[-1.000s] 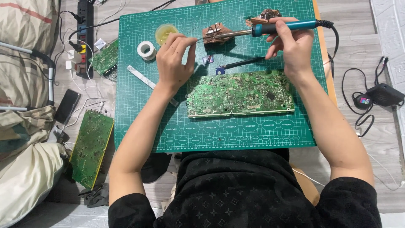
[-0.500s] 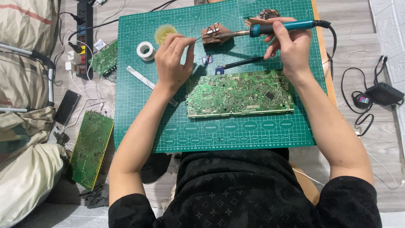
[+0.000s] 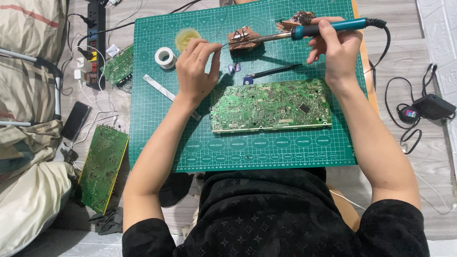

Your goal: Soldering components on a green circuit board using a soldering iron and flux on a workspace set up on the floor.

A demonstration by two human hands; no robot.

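I see the right hand up at the far edge of the green cutting mat, fingers closed around the teal handle of a soldering iron. The iron lies nearly level, its metal tip pointing left and reaching the brown tip-cleaning pad. Its black cord runs off the mat to the right.

The left hand sits left of the pad, thumb and forefinger pinched together on what looks like a thin solder wire; too fine to be sure. The wire's end is near the iron tip.

The large green circuit board lies flat on the mat, below both hands, neither hand touching it. Between board and pad lies a black-handled tool, beside a small blue part.

Left of the left hand: a white tape roll, a round yellow flux tin, a metal ruler.

Off the mat on the left floor: a second green board, a smaller board, a black power strip, a phone. A black power adapter sits on the right.
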